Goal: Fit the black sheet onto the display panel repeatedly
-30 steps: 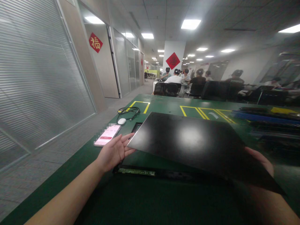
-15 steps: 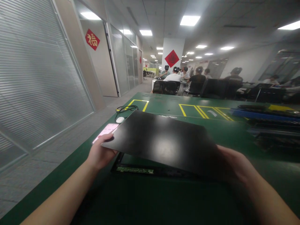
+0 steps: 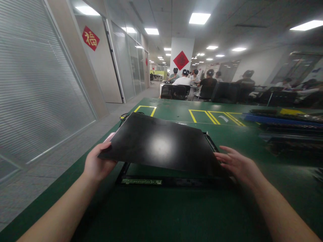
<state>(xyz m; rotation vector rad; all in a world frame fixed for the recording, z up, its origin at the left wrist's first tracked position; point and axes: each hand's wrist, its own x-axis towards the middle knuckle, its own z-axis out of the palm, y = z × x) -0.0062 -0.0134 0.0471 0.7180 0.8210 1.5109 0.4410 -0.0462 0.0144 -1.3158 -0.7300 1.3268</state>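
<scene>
A thin, glossy black flat panel (image 3: 153, 144) is tilted above the green table, its left side raised. My left hand (image 3: 99, 161) is closed on the panel's near left corner, thumb on top and fingers underneath. By the right edge is my right hand (image 3: 238, 164), its fingers stretched and apart; the fingertips are at the edge, and whether they bear any weight cannot be seen. Beneath the panel lies a black rectangular frame (image 3: 184, 182) with a green circuit board strip (image 3: 141, 181) along its near side. The panel hides most of the frame's inside.
A pink-screened phone (image 3: 109, 137) and a black cable (image 3: 124, 116) are partly covered at the left. Stacked dark parts with a blue piece (image 3: 262, 118) lie at the right. Yellow tape lines (image 3: 202, 116) mark the far table (image 3: 166, 211). Several people sit beyond.
The panel has moved left and its right side has come down nearer the frame. My right hand's fingers have spread apart at its edge. The left hand still grips; the view has shifted slightly.
</scene>
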